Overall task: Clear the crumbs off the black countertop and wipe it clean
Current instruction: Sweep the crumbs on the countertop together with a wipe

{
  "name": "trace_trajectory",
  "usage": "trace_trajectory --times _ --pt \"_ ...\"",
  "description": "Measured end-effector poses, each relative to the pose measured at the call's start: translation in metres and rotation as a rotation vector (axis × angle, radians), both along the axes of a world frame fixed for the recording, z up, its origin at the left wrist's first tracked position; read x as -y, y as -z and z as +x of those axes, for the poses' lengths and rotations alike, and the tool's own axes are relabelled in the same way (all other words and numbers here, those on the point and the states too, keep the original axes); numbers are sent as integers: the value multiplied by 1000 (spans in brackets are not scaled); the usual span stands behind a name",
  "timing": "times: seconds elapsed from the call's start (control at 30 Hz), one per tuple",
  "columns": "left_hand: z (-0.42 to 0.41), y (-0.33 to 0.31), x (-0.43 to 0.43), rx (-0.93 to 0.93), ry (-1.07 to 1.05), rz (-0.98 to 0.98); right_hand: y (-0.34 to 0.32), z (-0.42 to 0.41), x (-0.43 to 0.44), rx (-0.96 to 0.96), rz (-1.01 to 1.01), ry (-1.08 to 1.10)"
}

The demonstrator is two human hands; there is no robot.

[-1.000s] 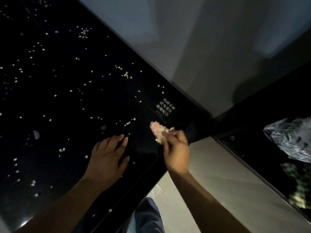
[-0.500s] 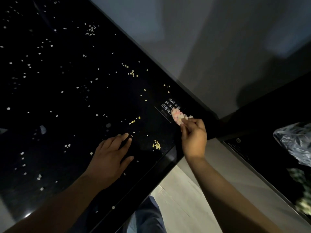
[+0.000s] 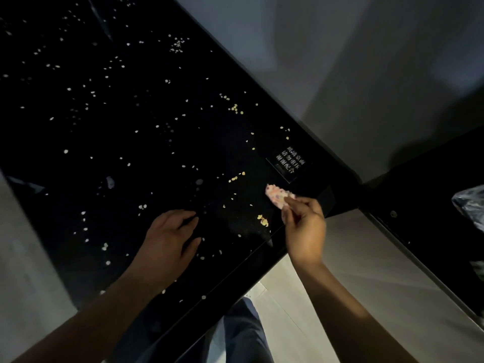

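The black countertop (image 3: 146, 142) runs diagonally across the view and is strewn with many pale crumbs. A small yellowish heap of crumbs (image 3: 262, 220) lies near its front edge. My right hand (image 3: 303, 226) pinches a small pink spotted cloth (image 3: 277, 196), holding it on the surface just right of that heap, below a white-lettered label (image 3: 290, 161). My left hand (image 3: 167, 244) rests flat on the countertop with fingers spread, left of the heap, holding nothing.
A grey wall (image 3: 340, 61) borders the far edge of the countertop. A second dark counter (image 3: 432, 205) stands at the right with a crinkled clear plastic bag (image 3: 471, 208) on it. Pale floor tiles (image 3: 353, 271) and my blue trouser leg (image 3: 243, 334) lie below.
My right hand carried the cloth up toward the label, then drew it back down toward the heap of crumbs. The left hand stayed flat in place.
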State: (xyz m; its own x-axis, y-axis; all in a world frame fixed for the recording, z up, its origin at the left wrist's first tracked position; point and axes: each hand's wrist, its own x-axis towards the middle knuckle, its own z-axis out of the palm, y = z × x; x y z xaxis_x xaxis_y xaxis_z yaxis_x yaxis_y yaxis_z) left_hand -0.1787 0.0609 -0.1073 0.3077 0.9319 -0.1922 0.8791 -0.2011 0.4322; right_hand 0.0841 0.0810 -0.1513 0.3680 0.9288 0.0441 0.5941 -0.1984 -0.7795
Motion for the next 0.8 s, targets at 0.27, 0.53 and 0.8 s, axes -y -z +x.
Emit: trace_trajectory --times 0.27,0.53,0.8 --pt "-55 18 31 -204 -30 -78 15 -55 39 41 23 -100" --pt "-57 30 35 -177 -69 -54 -5 -59 30 -64 41 -141" --pt "-64 32 34 -154 -49 -25 14 -70 42 101 29 -127"
